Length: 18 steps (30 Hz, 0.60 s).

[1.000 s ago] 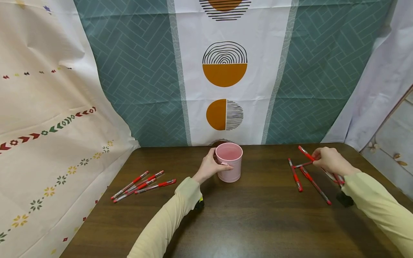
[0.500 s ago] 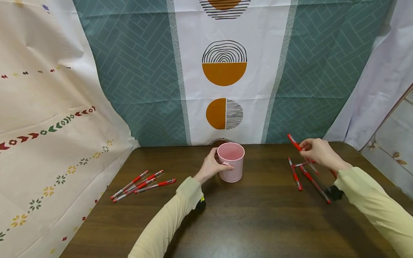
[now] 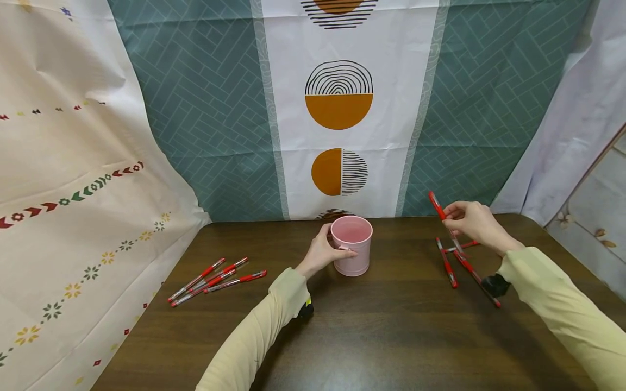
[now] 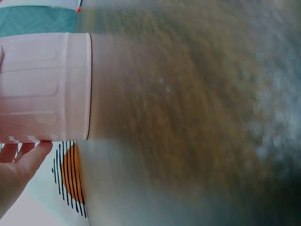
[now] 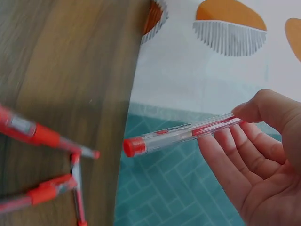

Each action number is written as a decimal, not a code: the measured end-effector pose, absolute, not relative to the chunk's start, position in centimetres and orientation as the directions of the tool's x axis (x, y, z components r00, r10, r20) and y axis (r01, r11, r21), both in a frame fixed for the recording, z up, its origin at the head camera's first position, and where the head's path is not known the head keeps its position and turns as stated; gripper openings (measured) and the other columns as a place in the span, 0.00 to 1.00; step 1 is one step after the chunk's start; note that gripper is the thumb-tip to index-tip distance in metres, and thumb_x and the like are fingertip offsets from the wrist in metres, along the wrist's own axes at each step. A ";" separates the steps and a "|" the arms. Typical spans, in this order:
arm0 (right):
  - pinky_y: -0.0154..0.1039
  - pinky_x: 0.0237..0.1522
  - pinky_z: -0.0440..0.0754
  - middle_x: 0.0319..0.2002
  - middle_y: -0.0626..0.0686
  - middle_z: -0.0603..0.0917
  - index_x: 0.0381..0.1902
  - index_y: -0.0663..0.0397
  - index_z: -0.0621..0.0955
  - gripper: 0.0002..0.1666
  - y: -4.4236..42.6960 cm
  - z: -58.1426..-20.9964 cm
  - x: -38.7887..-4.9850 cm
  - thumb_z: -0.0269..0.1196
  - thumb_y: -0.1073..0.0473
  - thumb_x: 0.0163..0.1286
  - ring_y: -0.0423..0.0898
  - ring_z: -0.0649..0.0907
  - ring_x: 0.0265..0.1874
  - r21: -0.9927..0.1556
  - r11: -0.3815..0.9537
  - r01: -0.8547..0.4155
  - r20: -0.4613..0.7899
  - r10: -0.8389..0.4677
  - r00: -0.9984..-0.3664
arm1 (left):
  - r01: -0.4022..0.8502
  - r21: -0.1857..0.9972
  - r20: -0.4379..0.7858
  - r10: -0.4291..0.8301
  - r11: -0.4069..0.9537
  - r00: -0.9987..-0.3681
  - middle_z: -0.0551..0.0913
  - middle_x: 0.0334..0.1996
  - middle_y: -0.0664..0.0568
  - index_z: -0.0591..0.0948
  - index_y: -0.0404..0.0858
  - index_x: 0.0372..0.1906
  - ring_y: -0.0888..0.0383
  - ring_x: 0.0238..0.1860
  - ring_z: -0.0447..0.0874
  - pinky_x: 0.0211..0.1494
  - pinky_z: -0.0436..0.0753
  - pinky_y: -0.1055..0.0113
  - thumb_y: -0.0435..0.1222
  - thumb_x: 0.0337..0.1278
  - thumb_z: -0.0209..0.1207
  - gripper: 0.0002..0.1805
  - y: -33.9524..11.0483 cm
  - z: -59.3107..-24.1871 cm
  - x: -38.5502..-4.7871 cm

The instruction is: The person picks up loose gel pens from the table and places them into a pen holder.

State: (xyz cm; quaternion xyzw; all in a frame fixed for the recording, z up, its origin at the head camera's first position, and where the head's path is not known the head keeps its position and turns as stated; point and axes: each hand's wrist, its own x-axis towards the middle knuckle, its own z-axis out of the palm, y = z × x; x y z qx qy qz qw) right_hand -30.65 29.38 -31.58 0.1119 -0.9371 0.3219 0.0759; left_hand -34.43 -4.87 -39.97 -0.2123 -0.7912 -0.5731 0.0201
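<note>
- Held pen: raised above the table and tilted, to the right of the cup and well apart from it.
- Right hand: pinches this pen between thumb and fingers.
- Three pens below the right hand: lying on the table, one set crosswise near the far ends of the other two (whether more lie behind the right sleeve cannot be told).
- Pink cup: upright toward the back of the table; no pen shows above its rim.
- Left hand: grips the cup from its left side, thumb across the near wall. The two hands are well apart.
- Four pens at the left: a loose, partly overlapping bundle on the table, touched by neither hand.
- Progress (a judgement from these views): one pen is picked up but not yet released; the seven visible pens on the table lie unheld, so most of the handling seems undone.
- Patterned cloth: hangs behind the table as backdrop.
</note>
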 end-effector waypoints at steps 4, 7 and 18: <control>0.46 0.34 0.79 0.36 0.61 0.80 0.44 0.69 0.74 0.16 28.4 -31.1 -30.8 0.59 0.63 0.62 0.49 0.82 0.25 -0.657 0.701 -0.278 0.230 -0.165 -0.959 | 0.362 0.893 0.278 0.304 0.269 -0.911 0.73 0.51 0.43 0.64 0.36 0.58 0.55 0.46 0.71 0.48 0.71 0.59 0.40 0.26 0.76 0.47 -4.7 -41.1 -35.4; 0.42 0.31 0.80 0.37 0.63 0.79 0.45 0.71 0.73 0.17 27.4 -30.8 -31.0 0.59 0.62 0.63 0.49 0.82 0.27 -0.697 0.650 -0.303 0.248 -0.178 -0.952 | 0.373 0.882 0.289 0.293 0.289 -0.911 0.74 0.49 0.46 0.65 0.38 0.57 0.57 0.45 0.71 0.47 0.71 0.61 0.42 0.25 0.76 0.46 -4.6 -41.4 -35.5; 0.40 0.32 0.79 0.37 0.64 0.75 0.44 0.72 0.71 0.18 24.0 -30.4 -31.8 0.60 0.64 0.62 0.44 0.79 0.31 -0.799 0.505 -0.327 0.319 -0.105 -0.942 | 0.379 0.887 0.293 0.312 0.264 -0.904 0.73 0.50 0.42 0.64 0.33 0.57 0.54 0.46 0.71 0.48 0.71 0.61 0.38 0.27 0.76 0.45 -4.4 -40.4 -34.8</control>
